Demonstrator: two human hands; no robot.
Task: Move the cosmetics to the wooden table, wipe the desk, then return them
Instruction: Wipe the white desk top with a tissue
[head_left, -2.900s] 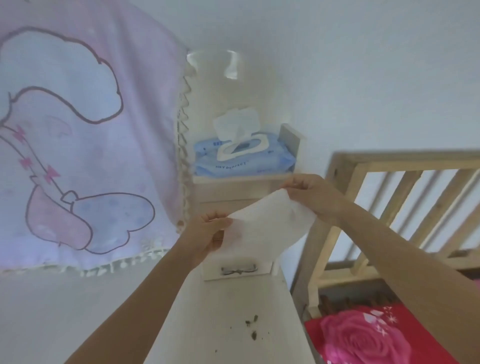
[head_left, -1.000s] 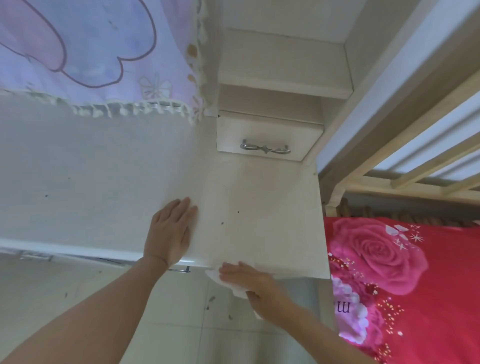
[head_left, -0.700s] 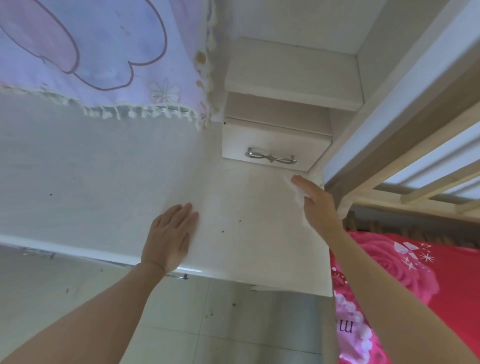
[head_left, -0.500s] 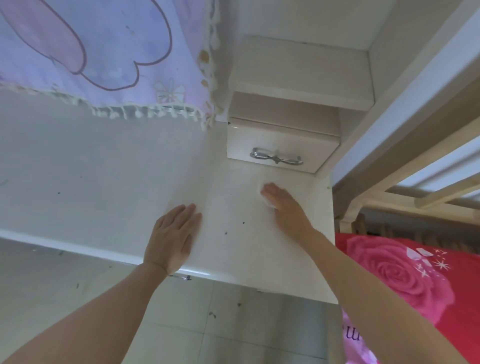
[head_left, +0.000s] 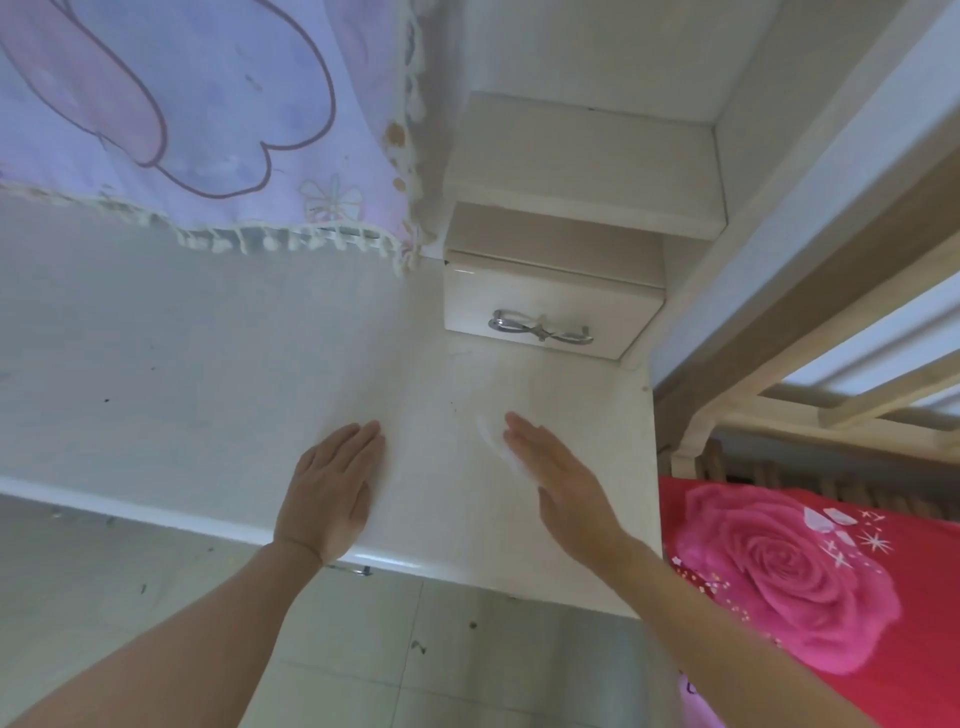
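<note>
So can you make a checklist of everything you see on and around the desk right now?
Surface: white desk, a few dark specks on it, faint damp smear near the drawer.
Job's things: white wipe pressed under the right hand; no cosmetics seen.
Clutter: nothing seen besides the specks.
Hands: left hand flat on the desk near the front edge; right hand flat on the wipe.
Cables: nothing seen.
Surroundings: small drawer with a metal handle, pink cartoon cloth hanging behind, red rose blanket to the right, tiled floor below.

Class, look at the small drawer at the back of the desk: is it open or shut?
Shut, apparently. The drawer front sits flush with its housing, no gap or interior showing, its metal handle untouched.
</note>
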